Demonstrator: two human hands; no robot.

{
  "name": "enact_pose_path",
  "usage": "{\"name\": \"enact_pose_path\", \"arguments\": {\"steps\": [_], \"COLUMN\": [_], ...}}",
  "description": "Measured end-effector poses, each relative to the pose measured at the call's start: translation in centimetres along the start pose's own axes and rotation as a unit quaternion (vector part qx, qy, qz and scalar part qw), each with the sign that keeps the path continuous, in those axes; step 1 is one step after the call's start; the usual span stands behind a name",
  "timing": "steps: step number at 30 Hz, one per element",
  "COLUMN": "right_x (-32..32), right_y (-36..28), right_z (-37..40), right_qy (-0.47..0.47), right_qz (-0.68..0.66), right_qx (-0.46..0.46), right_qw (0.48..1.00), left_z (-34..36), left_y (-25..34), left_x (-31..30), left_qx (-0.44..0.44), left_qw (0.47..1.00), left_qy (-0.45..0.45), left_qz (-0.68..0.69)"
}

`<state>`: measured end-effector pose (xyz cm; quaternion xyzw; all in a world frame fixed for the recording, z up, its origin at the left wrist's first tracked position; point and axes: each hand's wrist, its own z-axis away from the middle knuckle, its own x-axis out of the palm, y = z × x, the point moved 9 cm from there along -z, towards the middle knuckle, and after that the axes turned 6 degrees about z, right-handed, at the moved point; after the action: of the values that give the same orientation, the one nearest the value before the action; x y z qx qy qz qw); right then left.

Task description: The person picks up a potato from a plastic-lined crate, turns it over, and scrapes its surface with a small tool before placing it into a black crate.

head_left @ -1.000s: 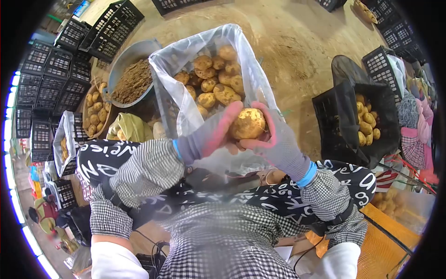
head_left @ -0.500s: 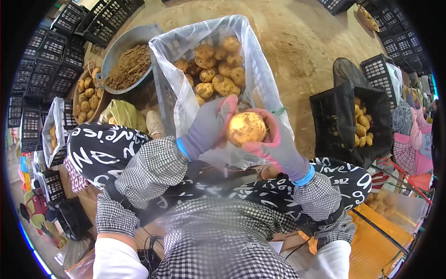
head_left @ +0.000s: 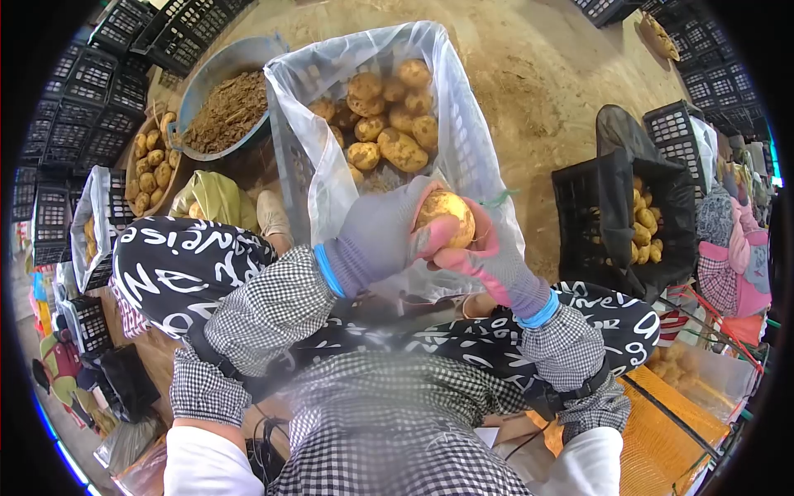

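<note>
A round yellow-brown potato [head_left: 447, 217] is held between my two gloved hands, over the near end of a crate lined with clear plastic [head_left: 482, 136]. My left hand [head_left: 382, 234], in a grey glove with pink fingers, wraps the potato's left side and front, its fingers closed on it. My right hand [head_left: 498, 260], gloved alike, grips it from the right and below. Several soil-marked potatoes [head_left: 402, 151] lie in the crate's far part. The potato's underside is hidden by the fingers.
A blue tub [head_left: 181, 132] of brown soil stands left of the crate, beside a basket of potatoes [head_left: 150, 175]. At right is a black-lined crate [head_left: 579, 215] holding potatoes. Stacked black crates [head_left: 91, 103] line the far left; a person in pink [head_left: 744, 240] is far right.
The potato has turned and shifted slightly right and up. My left hand has rolled, its fingers now across the potato's front; my right hand's fingers have moved lower on it.
</note>
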<state>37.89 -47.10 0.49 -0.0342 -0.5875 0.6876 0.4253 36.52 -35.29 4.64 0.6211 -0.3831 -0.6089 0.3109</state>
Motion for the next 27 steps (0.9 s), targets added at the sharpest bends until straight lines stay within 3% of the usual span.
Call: {"name": "enact_pose_path", "arguments": {"steps": [6, 7, 8, 10, 12, 13, 15, 18, 21, 24, 27], "right_x": [0.8, 1.2, 0.5, -0.8, -1.3, -0.6, -0.1, 0.5, 0.4, 0.1, -0.5], "right_y": [0.3, 0.0, -0.2, -0.3, -3.5, -4.8, -5.2, -5.8, -5.5, -4.6, -3.4], "right_z": [0.2, 0.2, 0.0, -0.3, 0.4, 1.3, 1.5, 1.6, 1.2, 1.0, 0.6], "right_qy": [-0.027, -0.030, -0.005, 0.045, 0.138, 0.181, 0.177, 0.188, 0.156, 0.118, 0.097], "right_qz": [-0.006, -0.016, 0.053, 0.190, 0.449, 0.561, 0.561, 0.552, 0.523, 0.521, 0.482], "right_qx": [0.041, 0.048, 0.017, -0.046, -0.201, -0.270, -0.278, -0.278, -0.255, -0.196, -0.127], "right_qw": [0.999, 0.998, 0.998, 0.980, 0.859, 0.761, 0.759, 0.763, 0.798, 0.822, 0.862], "left_z": [-0.2, -0.4, -0.3, -0.3, 0.7, 0.7, 1.0, 0.0, 0.4, 0.5, 0.2], "left_y": [-0.9, 0.1, 0.8, -0.6, -4.5, -4.1, -2.9, -1.9, -0.1, -1.4, -1.5], "left_x": [0.2, -0.5, -1.1, -1.2, 1.1, 1.5, 2.4, 1.4, 0.5, 1.1, 0.8], "left_qx": [-0.098, -0.027, 0.046, -0.010, -0.261, -0.258, -0.253, -0.071, 0.098, 0.007, -0.044], "left_qw": [0.993, 0.999, 0.999, 0.993, 0.910, 0.915, 0.921, 0.975, 0.991, 1.000, 0.996], "left_qy": [-0.068, -0.023, 0.021, 0.037, -0.018, -0.041, -0.087, 0.020, 0.086, -0.005, -0.069], "left_qz": [0.014, 0.010, 0.007, 0.113, 0.321, 0.309, 0.285, 0.209, -0.025, 0.023, -0.026]}}
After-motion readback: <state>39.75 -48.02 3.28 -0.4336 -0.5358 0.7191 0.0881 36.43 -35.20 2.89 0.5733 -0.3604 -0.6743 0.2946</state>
